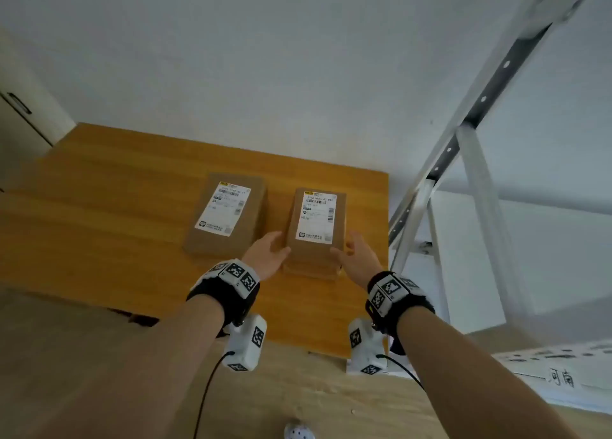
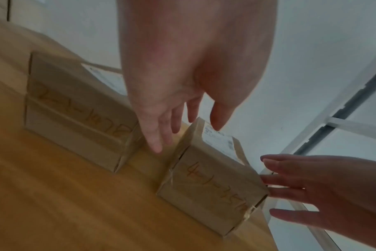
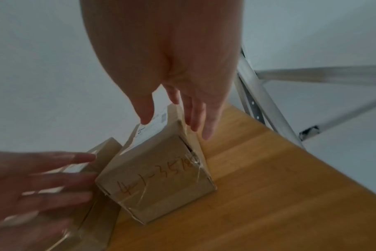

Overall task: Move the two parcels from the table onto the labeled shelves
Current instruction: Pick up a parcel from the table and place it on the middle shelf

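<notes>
Two brown cardboard parcels with white shipping labels lie on the wooden table [image 1: 99,213]. The right parcel [image 1: 314,230] has orange handwriting starting "4-1" on its near end [image 2: 213,190] [image 3: 157,180]. The left parcel [image 1: 228,213] [image 2: 75,108] sits beside it, apart by a narrow gap. My left hand [image 1: 268,249] [image 2: 178,118] is at the right parcel's left side with fingers straight and spread. My right hand [image 1: 356,253] [image 3: 178,115] flanks its right side, fingers straight. Neither hand has closed around the box; I cannot tell whether they touch it.
A white and grey metal shelf rack [image 1: 473,160] stands just right of the table, with a handwritten label [image 1: 561,377] on a lower shelf edge. A white wall is behind the table. A white cabinet [image 1: 20,120] is at far left.
</notes>
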Demonstrator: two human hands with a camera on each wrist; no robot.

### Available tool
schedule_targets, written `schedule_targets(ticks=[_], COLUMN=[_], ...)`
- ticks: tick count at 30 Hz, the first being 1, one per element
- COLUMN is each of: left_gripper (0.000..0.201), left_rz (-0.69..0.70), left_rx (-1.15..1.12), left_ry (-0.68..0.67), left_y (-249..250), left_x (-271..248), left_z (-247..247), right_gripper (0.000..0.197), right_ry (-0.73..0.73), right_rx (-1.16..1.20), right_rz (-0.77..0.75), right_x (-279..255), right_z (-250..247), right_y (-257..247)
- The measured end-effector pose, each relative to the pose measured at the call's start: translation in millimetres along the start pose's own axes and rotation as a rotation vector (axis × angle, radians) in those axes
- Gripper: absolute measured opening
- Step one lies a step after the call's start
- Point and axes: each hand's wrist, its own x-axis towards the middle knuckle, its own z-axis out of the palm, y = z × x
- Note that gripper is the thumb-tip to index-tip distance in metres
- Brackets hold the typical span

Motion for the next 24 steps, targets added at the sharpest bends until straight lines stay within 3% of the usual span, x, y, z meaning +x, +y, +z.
schedule_targets(ticks=[8, 15, 19, 24], left_gripper=[0.061, 0.057, 0.059, 0.067], left_rz=[-0.068, -0.111, -0.12, -0.028], left_rx=[-0.17, -0.31, -0.36, -0.391], left_ry=[-0.099, -0.038, 0.026, 0.087], left_y=[-8.9, -8.5, -4.2, 13.0], left_x=[29.3, 32.8, 19.9, -11.1], left_z=[12.9, 18.1, 14.2, -6.3], right_gripper=[0.077, 0.082, 0.084, 0.089], right_ry=[-0.018, -0.031, -0.039, -0.037], right_rx=[0.229, 0.304, 0.325, 0.329], right_rz=[0.035, 0.059, -0.013, -0.142], right_x=[42.0, 43.7, 30.9, 0.5], right_z=[15.5, 12.9, 6.1, -7.7], right_y=[25.1, 27.3, 19.6, -3.8])
